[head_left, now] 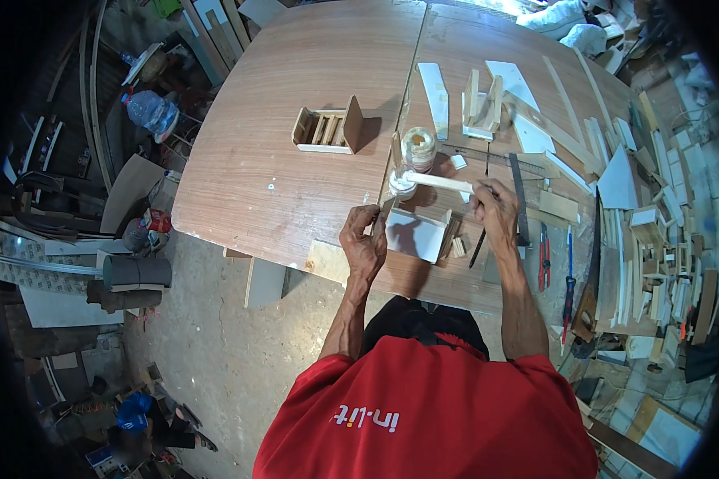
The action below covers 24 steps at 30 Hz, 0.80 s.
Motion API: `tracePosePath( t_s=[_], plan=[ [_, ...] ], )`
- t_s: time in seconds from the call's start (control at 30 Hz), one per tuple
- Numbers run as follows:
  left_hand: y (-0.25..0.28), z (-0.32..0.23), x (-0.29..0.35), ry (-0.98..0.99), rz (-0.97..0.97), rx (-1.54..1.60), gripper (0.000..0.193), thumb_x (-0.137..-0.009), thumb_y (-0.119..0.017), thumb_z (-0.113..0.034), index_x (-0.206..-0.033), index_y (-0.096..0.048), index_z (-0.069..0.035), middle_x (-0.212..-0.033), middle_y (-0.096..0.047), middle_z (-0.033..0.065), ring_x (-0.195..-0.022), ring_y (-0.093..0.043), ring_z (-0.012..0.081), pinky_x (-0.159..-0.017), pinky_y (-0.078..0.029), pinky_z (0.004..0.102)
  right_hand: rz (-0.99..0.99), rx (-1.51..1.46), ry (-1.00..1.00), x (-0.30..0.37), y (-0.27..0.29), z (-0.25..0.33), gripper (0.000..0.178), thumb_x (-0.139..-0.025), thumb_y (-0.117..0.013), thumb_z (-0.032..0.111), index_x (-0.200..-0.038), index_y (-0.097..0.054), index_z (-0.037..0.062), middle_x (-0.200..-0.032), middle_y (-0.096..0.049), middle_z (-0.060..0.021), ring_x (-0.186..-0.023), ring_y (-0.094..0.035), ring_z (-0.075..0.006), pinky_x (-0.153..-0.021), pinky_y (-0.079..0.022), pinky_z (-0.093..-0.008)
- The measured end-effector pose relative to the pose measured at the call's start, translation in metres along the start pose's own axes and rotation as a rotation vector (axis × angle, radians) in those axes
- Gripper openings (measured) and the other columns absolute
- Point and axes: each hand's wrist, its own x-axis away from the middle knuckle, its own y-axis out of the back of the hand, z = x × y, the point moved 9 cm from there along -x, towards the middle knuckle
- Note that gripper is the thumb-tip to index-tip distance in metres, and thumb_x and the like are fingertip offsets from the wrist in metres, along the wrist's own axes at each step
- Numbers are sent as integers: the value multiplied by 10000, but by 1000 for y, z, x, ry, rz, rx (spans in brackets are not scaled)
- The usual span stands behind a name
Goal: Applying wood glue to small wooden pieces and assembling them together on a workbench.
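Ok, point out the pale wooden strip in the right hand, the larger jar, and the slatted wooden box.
Pale wooden strip point(439, 183), head view: middle of its length.
Larger jar point(419, 152), head view: its visible middle.
Slatted wooden box point(352, 126), head view: its upright brown end panel.

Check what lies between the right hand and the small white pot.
In the head view, a pale wooden stick spans that stretch, from the right hand to the small white pot.
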Motion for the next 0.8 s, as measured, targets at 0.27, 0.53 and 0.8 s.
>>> tracePosePath(
  t_s=[0.27, 0.53, 0.8],
  plan=[
    [-10, -12, -3, -14, 5, 42, 128, -795, -647, 45, -917, -657, 9, -845, -640, 100, -732, -616, 167, -688, -497, 271, -11, -237, -83, 22, 0, -25, 138, -869, -588, 101, -827, -630, -23, -610, -551, -13, -489, -415, -35, -448, -320, -201],
    [-12, -18, -3, -63, -1, -22, 130, -778, -653, 38, -899, -650, -9, -822, -627, 111, -685, -609, 214, -613, -490, 301, 33, 139, 184, 42, -2, 1, 156, -877, -590, 108, -918, -658, -27, -662, -613, -62, -539, -529, -91, -485, -398, -242],
    [-13, -21, -2, -81, -6, -103, 119, -780, -658, 13, -894, -657, -21, -817, -634, 109, -680, -605, 220, -586, -482, 302, 48, 356, 674, 74, -12, 53, 107, -854, -620, 56, -927, -640, -20, -778, -640, -147, -661, -643, -261, -566, -494, -337]
  ],
)
